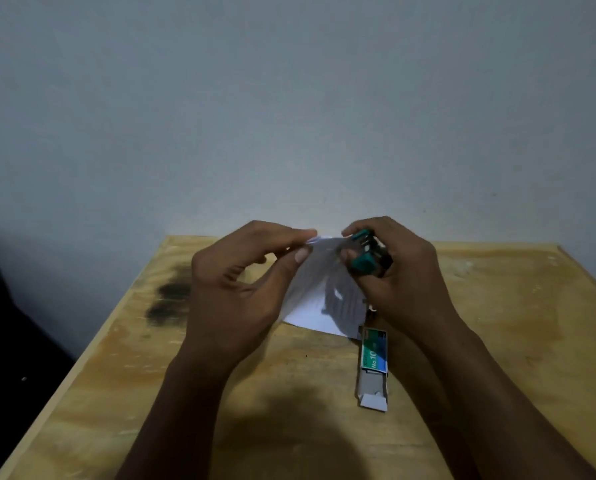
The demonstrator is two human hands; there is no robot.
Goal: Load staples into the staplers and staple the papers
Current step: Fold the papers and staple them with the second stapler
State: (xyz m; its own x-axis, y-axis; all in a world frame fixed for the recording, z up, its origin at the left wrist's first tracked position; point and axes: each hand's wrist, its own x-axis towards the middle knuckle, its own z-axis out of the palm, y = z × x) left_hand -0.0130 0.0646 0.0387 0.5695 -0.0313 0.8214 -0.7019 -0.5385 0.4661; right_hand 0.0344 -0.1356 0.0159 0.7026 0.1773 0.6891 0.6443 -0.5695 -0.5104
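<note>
Above the wooden table, the left hand pinched the top corner of the white papers, while the right hand was clamped around a green stapler at that corner; an opened staple box lay on the table just below

A bare plywood table stands against the wall, its top pale yellow-brown with a dark smudge just left of the left hand. Below the right hand, tucked against the inside of that wrist, lies a small green staple box marked "No.10", its inner tray slid out toward the near edge. The lower edge of the white paper meets the tabletop between the two hands, touching the box's far end.
</note>
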